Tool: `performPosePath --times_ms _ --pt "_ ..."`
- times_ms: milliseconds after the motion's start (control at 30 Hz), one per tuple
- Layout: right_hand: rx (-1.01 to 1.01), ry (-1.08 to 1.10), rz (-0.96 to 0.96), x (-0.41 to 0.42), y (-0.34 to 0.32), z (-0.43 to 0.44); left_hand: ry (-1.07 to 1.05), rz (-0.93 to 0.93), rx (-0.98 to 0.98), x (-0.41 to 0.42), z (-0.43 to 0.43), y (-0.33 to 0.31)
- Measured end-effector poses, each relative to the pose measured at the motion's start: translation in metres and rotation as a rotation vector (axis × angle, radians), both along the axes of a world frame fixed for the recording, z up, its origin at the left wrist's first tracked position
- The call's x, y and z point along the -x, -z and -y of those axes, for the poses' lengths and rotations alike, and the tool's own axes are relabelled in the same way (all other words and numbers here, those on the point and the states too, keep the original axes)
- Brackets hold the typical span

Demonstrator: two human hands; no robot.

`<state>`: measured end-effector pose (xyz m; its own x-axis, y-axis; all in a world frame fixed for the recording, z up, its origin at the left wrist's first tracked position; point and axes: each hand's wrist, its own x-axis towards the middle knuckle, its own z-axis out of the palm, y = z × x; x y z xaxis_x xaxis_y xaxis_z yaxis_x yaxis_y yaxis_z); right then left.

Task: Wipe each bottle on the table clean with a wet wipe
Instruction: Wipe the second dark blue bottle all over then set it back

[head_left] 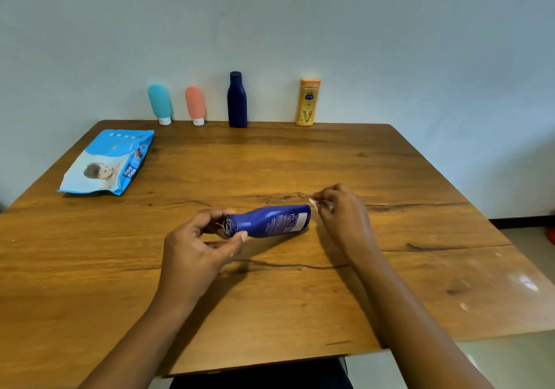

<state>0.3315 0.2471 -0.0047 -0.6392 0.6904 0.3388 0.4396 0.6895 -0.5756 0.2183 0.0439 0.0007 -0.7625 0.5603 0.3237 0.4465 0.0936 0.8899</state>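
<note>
- Head view, one frame. I log only what I see from my station.
- Blue bottle [270,220]: lies on its side near the middle of the table [300,154], cap end to the left, base to the right, printed label facing up.
- Cap end sits a little higher than the base. A shadow lies under the body; I cannot tell whether the base touches the wood.
- Left hand [198,247]: fingers and thumb curled round the cap end, thumb on the near side at the neck, gripping it.
- Right hand [342,214]: fingers bunched narrow, pinching a small white wipe [313,202] at the fingertips.
- Wipe is just beside the upper corner of the bottle's base. Contact with the bottle: cannot tell.
- Both forearms reach in from the near edge, bare.
- Back edge, by the wall, left to right: teal tube [160,103] and pink tube [195,104], each standing on its white cap; navy bottle [237,100] upright; yellow bottle [308,101] upright.
- These four stand apart from one another and well apart from the hands.
- Pack [108,163]: blue and white, flat on the far left of the table, near the teal tube.
</note>
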Motion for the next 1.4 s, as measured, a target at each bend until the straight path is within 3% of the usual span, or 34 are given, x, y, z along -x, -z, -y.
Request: performPosePath --times_ms 167,333,500,700,967,1100,1400 --pt "0.104 -0.092 -0.357 -0.004 -0.042 0.02 0.043 -0.015 -0.012 0.014 -0.018 -0.035" --pt "0.077 -0.298 -0.423 -0.004 -0.076 0.046 0.207 -0.109 0.072 0.013 -0.032 -0.053" --pt "-0.116 -0.394 -0.162 -0.004 -0.098 0.06 0.293 -0.137 0.101 0.014 -0.036 -0.051" --pt "-0.292 -0.516 0.131 0.001 -0.111 0.076 0.275 -0.054 0.005 0.014 -0.033 -0.038" --pt "-0.305 -0.529 0.273 -0.019 -0.123 0.055 0.259 -0.175 0.001 0.008 -0.039 -0.032" --pt "-0.287 -0.407 0.173 -0.019 -0.124 0.041 0.249 -0.164 0.003 0.009 -0.042 -0.033" --pt "-0.37 -0.602 0.288 -0.018 -0.124 0.048 0.294 -0.299 -0.049 0.001 -0.042 -0.035"
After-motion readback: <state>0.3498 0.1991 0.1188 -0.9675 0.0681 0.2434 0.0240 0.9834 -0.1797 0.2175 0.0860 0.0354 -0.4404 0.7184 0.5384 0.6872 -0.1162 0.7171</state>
